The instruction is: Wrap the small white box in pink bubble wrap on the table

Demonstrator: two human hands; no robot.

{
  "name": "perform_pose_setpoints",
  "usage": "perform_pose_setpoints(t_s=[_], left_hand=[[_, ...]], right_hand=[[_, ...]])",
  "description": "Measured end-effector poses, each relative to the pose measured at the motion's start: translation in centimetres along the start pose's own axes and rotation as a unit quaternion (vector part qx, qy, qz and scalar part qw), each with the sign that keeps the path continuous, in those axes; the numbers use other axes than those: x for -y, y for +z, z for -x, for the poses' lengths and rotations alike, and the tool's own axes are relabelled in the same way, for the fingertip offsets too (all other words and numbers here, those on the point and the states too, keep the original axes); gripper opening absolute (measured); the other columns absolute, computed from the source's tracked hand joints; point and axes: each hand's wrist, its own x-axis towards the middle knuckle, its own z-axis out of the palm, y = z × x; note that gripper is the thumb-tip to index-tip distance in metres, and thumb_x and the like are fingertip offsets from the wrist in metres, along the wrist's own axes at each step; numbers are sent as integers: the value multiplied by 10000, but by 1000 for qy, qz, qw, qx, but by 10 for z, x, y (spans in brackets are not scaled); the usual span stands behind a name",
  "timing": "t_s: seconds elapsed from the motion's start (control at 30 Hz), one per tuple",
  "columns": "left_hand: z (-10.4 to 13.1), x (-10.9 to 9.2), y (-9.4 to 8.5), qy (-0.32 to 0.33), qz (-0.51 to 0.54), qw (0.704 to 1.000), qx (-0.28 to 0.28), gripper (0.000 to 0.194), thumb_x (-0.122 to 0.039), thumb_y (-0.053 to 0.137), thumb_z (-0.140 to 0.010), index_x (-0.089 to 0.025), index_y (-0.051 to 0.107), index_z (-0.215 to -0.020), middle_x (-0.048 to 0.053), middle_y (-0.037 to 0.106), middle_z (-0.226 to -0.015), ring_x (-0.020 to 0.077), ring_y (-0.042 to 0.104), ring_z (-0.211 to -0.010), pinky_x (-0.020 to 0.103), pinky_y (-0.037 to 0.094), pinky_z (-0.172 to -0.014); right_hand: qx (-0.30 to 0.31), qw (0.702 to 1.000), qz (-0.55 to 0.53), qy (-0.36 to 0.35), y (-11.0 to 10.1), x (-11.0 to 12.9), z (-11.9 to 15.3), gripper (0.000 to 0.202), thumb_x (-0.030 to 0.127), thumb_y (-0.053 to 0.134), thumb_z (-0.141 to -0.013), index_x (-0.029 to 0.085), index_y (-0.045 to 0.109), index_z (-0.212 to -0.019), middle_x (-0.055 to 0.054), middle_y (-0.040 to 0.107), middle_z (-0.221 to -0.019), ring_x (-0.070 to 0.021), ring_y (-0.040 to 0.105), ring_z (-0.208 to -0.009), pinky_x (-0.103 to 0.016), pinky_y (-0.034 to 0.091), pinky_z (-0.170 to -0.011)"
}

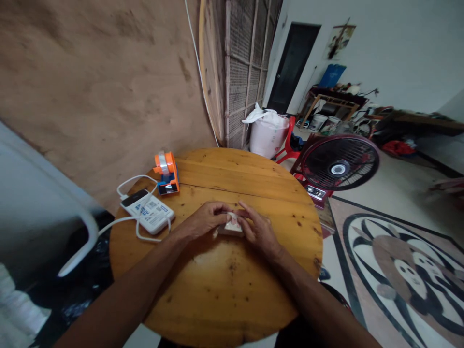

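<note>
A small whitish block-like packet with faint pink marks on top sits low at the middle of the round wooden table. My left hand is closed at its upper left, thumb and fingers pinched together on its top edge. On the other side, my right hand grips the packet with the thumb along its right side and the index finger raised above it. A little pale scrap shows at the packet's left end. The fingers hide part of the packet, so its exact kind is unclear.
The round wooden table carries a white power bank with a looping white cable and an orange-and-blue holder at the left. A dark red fan stands beyond the right edge; a white sack stands behind.
</note>
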Motion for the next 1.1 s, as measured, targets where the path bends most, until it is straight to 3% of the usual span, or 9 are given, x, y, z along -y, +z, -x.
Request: perform_pose_setpoints(t_s=[0.37,0.7,0.9,1.1], left_hand=[[1,0,0,14,24,1000,6,288,-341,577,-760,-158,670,-961,31,669,-829,145,562,-688,235,416,-619],[-2,3,-1,36,18,999,10,322,-291,578,-746,-163,635,-1036,34,677,-929,160,586,-775,247,445,-689],[-2,2,0,47,-4,999,18,282,-283,553,-778,-163,617,-1025,27,663,-936,154,581,-791,254,440,-714],[-1,2,1,71,-7,997,33,254,-289,524,-830,-173,589,-1046,44,662,-985,169,598,-866,275,450,-761]], right_hand=[[-35,998,31,-36,1,-4,3,451,243,542,-889,265,499,-1337,-66,711,-1078,-209,681,-971,-377,542,-892],[-45,994,82,-62,1,-2,3,358,244,538,-904,241,573,-1260,-82,715,-1070,-214,691,-951,-353,561,-849],[-69,984,105,-124,2,-2,2,328,209,523,-914,219,569,-1238,-78,728,-1012,-192,702,-891,-316,574,-797],[-58,985,108,-121,1,-3,1,325,215,520,-916,240,551,-1238,-67,725,-1001,-195,702,-903,-323,579,-799]])
